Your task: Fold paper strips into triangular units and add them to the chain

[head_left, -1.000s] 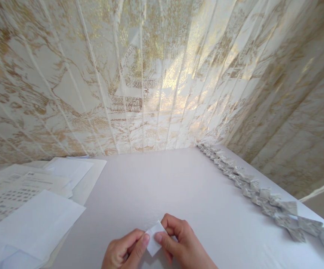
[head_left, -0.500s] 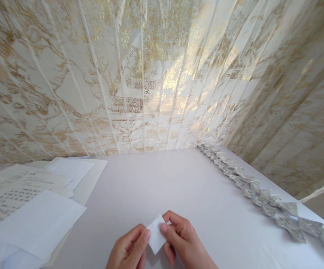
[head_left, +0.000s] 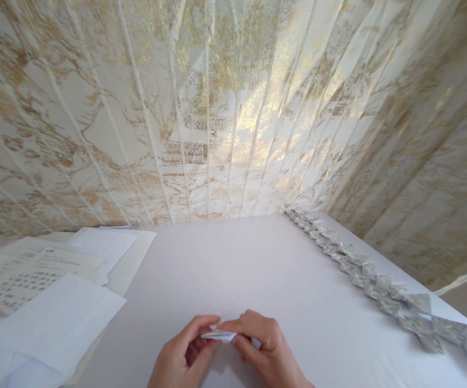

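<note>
A small folded piece of white paper is held between my two hands, low in the middle of the head view. It is seen nearly edge-on, with its layers showing as a thin pointed shape. My left hand pinches its left end between thumb and fingers. At the other end, my right hand grips it with the thumb below and the index finger along the top. The fingers partly cover the paper, so its full shape is hidden.
White sheets and printed pages lie in an overlapping pile on the left of the white table. Along the right edge runs a long row of folded grey printed-paper pieces. A gold-patterned curtain hangs behind the table.
The folded paper has tipped from showing its flat square face to nearly edge-on. My right index finger has moved over its top, and my left fingers have curled higher around it.
</note>
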Motion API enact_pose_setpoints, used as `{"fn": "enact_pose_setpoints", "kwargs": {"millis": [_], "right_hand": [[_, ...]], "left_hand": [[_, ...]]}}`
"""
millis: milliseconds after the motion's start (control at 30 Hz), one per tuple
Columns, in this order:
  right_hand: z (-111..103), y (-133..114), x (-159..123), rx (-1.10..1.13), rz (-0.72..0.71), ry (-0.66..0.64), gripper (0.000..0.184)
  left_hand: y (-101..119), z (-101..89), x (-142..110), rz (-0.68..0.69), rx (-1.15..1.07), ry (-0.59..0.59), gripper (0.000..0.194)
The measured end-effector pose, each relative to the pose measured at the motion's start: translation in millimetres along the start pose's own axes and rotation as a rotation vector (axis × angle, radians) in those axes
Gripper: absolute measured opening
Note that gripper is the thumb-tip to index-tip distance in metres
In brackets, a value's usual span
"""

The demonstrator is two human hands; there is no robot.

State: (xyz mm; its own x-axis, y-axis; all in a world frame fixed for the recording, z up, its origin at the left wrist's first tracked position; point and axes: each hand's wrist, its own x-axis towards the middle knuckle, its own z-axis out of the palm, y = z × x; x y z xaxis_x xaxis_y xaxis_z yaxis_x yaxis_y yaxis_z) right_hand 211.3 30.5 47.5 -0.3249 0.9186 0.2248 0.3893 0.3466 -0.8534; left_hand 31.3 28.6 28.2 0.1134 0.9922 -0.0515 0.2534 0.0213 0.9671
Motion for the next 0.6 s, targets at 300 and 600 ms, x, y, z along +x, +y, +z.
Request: {"fn": "enact_pose_setpoints", "kwargs": {"millis": [300, 600], "right_hand": [[1.2, -1.0, 2.3, -0.544, 0.014, -0.160, 0.035], [-11.2, -0.3, 2.6, -0.430, 0.023, -0.194, 0.046]], "left_hand": [[-10.7, -12.3, 7.2, 0.534, 0.553, -0.030, 0.044], [-14.3, -20.5, 10.0, 0.744, 0.855, -0.042, 0.025]]}}
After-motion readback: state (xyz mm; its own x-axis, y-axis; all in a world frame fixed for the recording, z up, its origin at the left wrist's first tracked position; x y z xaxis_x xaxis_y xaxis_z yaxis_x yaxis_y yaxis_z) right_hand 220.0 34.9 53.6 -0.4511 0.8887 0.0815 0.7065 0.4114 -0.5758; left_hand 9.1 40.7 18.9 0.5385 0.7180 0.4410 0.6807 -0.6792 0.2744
